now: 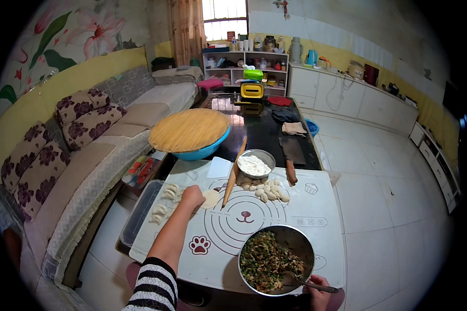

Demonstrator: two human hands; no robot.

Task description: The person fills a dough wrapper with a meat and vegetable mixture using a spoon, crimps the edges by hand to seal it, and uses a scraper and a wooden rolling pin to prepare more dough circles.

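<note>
My left hand [193, 195] reaches across the white printed pastry mat [311, 241], its fingers closed at the left edge of a round dough wrapper [211, 200]. Several folded dumplings [160, 210] lie left of that hand, some partly behind it. At the near right, a metal bowl [310, 243] holds chopped green-and-brown filling [270, 260]. A metal spoon [315, 286] rests in the filling, its handle over the rim. My right hand [320, 291] is at the bowl's rim, with the spoon handle crossing in front of it; its exact grip is unclear.
Beyond the wrapper are a wooden rolling pin [234, 173], a bowl of flour [253, 166] and dough pieces [270, 190]. A cleaver [292, 155] lies at the right. A woven round tray [189, 130] covers a blue basin [206, 151]. A plastic container [140, 214] flanks the mat.
</note>
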